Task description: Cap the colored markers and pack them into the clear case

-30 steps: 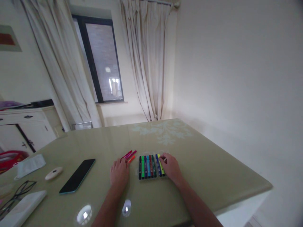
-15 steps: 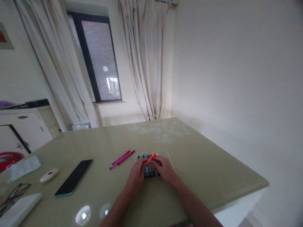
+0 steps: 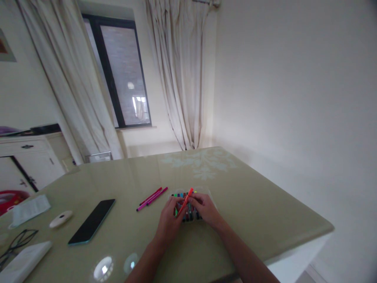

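Note:
An orange-red felt-tip pen (image 3: 185,201) slants between my two hands, its cap end pointing up and away from me. My left hand (image 3: 171,214) grips its lower part with closed fingers. The fingertips of my right hand (image 3: 204,206) pinch it near the cap. Under both hands lies a clear plastic pen case (image 3: 210,194), open, with a row of several coloured felt-tip pens (image 3: 193,214) in it; my hands cover part of the row. Left of the case, a few red and magenta felt-tip pens (image 3: 153,197) lie side by side on the table.
On the table's left side are a black phone (image 3: 92,222), a white oval object (image 3: 61,219), a face mask (image 3: 31,210), glasses (image 3: 20,241) and a white box-like object (image 3: 28,261). The glossy table (image 3: 250,200) has its right edge near the wall.
The orange-red pen has turned more upright and more of its barrel shows. My left hand has shifted slightly down along it, while the loose pens stay put.

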`<state>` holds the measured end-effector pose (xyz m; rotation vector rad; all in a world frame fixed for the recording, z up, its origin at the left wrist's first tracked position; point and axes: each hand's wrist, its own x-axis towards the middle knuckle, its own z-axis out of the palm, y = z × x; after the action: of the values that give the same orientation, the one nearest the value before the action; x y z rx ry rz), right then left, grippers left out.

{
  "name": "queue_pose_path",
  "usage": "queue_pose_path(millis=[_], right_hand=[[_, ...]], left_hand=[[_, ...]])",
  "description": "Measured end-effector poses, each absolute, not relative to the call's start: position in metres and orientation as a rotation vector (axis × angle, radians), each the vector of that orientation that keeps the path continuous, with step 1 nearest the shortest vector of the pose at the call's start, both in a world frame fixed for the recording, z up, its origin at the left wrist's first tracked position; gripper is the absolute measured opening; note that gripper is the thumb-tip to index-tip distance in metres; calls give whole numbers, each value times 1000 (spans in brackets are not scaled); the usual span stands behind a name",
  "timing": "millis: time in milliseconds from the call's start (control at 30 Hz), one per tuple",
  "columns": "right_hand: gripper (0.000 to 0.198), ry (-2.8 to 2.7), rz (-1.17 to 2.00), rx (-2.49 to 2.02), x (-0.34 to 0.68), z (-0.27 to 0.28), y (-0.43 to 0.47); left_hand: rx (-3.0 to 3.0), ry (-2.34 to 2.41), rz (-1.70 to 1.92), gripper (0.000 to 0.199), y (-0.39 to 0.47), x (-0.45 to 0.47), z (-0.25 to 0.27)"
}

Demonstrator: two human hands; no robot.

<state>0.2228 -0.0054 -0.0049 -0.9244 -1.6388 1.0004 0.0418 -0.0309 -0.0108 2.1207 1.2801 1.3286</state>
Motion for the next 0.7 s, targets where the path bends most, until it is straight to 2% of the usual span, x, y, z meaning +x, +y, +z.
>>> queue_pose_path(millis=[267,400,533,700], right_hand=[[41,-1551,1035,-906,224,-4,-4],[49,-1365,791,-1108,242,-4,5],[33,-1509,520,-1410,256,-6,8],[15,-1734,375,-1674,253,-11,5]], left_hand=[[2167,1256,1230,28,-34,45,-16],[2449,1175,1034,37,-40,48,-15],[2734,1061,735,45,-47,52,-11],[2765,1115,654,49,-51,57,-8]])
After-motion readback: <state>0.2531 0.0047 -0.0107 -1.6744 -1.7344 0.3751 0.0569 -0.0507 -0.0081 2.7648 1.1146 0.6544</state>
